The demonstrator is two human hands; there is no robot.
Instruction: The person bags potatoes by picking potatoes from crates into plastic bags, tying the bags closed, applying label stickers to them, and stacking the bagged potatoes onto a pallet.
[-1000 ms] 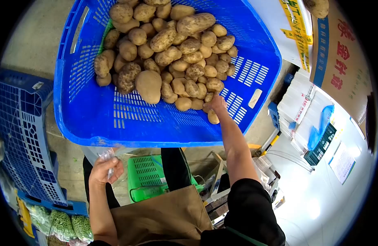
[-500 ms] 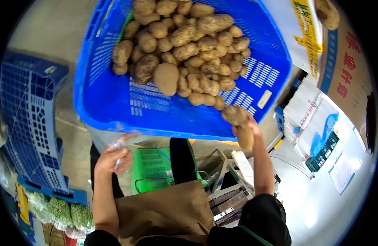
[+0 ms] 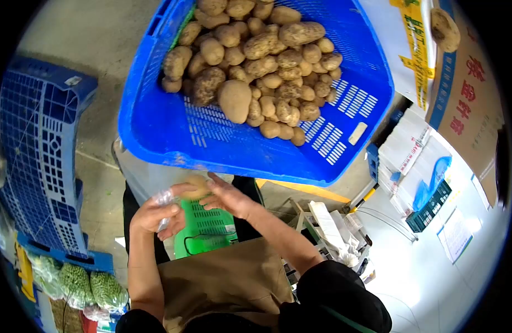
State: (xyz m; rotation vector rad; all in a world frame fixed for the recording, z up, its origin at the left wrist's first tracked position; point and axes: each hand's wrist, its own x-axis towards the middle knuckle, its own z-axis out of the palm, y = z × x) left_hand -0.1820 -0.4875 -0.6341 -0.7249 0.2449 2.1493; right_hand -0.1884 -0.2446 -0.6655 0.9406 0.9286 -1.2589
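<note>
Between my hands is a blurred potato, below the near rim of a blue plastic crate. My left hand is closed on a bunched clear plastic bag, at the potato's left. From the right, my right hand reaches across with its fingers stretched out and apart. Its fingertips meet or nearly meet the potato; blur hides which. Many loose potatoes are heaped in the crate, and a large smooth potato lies at the heap's near side.
A green basket stands low beneath my hands. Blue plastic pallets and bagged green bitter melons are at the left. At the right are a cardboard box, a potato, and white foam boxes.
My right hand has moved from the crate's near right corner leftward to my left hand. The two potatoes it held have left that corner; one potato shows between my hands.
</note>
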